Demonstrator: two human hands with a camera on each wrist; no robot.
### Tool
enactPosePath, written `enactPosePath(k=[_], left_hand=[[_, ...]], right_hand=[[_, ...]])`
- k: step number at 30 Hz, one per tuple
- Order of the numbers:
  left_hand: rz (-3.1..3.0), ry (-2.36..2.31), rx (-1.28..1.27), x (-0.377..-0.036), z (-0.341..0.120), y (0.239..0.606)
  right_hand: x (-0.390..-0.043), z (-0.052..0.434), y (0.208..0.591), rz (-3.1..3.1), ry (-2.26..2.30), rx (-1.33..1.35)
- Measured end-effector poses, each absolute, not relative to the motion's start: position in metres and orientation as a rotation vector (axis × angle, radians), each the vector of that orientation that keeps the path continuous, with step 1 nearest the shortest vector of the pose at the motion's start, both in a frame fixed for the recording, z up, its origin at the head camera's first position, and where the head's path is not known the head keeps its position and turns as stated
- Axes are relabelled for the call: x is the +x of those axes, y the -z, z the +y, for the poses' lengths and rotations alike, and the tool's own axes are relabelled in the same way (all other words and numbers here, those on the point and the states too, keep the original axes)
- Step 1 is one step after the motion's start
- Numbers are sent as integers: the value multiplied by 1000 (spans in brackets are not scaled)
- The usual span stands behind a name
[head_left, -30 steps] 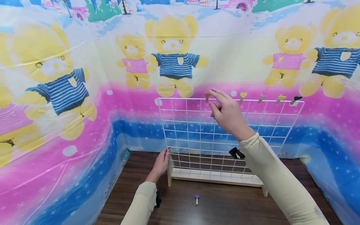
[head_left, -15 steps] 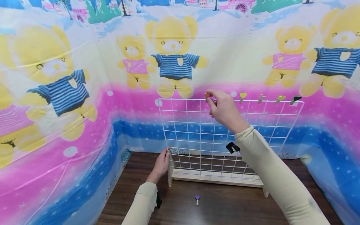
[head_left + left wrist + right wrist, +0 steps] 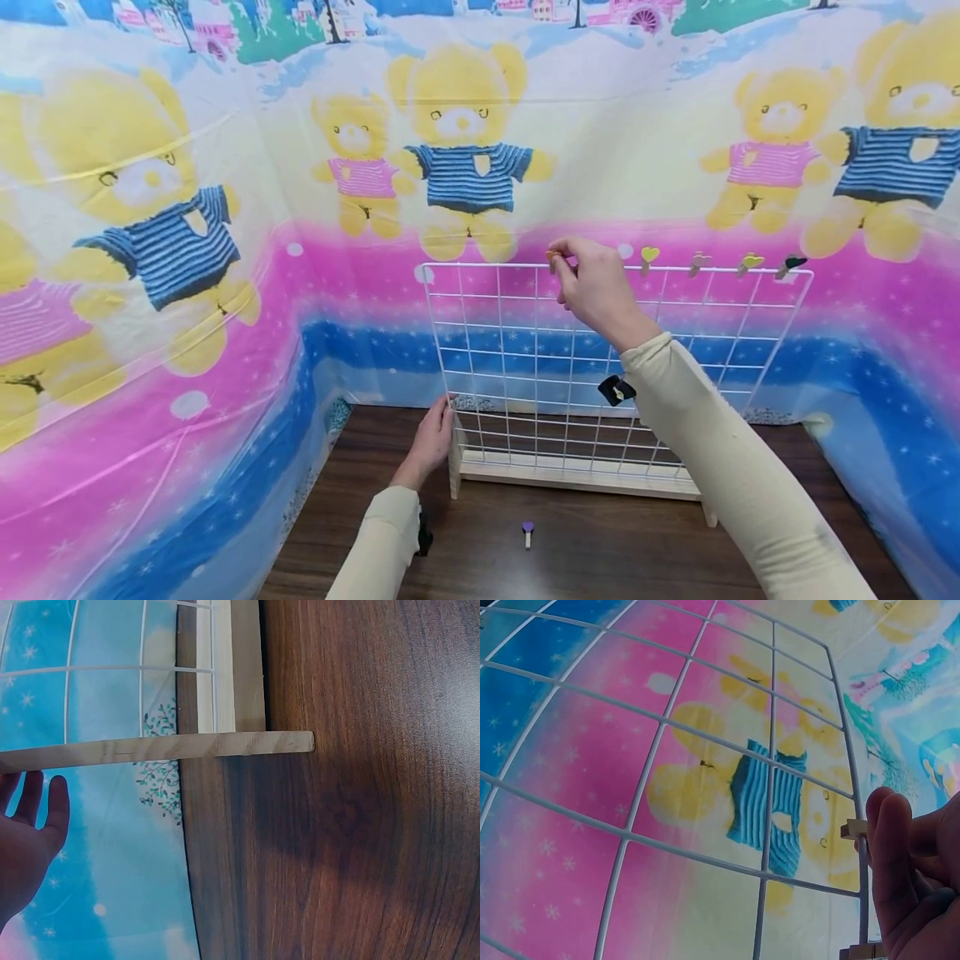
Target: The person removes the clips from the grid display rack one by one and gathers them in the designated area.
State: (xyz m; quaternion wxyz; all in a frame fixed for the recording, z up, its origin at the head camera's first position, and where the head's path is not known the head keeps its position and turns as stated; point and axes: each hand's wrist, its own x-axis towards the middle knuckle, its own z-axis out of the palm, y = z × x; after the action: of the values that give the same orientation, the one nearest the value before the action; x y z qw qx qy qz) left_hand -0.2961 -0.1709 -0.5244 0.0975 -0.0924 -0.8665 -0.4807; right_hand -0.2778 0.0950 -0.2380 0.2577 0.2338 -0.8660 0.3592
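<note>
My right hand [image 3: 600,287] is up at the top wire of a white wire grid rack [image 3: 535,333], pinching an orange heart clothespin [image 3: 552,257] between thumb and fingers. In the right wrist view the wooden tail of that clothespin [image 3: 853,829] pokes past the wire beside my fingertips; the rest is hidden by the hand. Low at the rack's left end, my left hand [image 3: 432,433] rests its extended fingers against the wooden side post [image 3: 157,750]. On the dark table in front of the rack lies a purple heart clothespin [image 3: 528,533].
More heart clothespins sit along the top wire to the right: a yellow-green one [image 3: 649,257], a pale pink one [image 3: 700,262], a yellow one [image 3: 750,262] and a dark green one [image 3: 792,265]. A bear-print cloth [image 3: 615,167] hangs behind. The wooden base [image 3: 577,481] stands on the table [image 3: 615,550].
My right hand has moved slightly left and its fingers have closed on the orange heart clothespin. My left hand has stayed at the side post.
</note>
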Motion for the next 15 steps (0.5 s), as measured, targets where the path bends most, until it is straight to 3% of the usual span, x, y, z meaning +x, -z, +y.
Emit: enactPosePath(k=[15], left_hand=[[-2555,1435,-274,-294,-170,523]], right_hand=[[-275,94,237,-2214,-948,671]])
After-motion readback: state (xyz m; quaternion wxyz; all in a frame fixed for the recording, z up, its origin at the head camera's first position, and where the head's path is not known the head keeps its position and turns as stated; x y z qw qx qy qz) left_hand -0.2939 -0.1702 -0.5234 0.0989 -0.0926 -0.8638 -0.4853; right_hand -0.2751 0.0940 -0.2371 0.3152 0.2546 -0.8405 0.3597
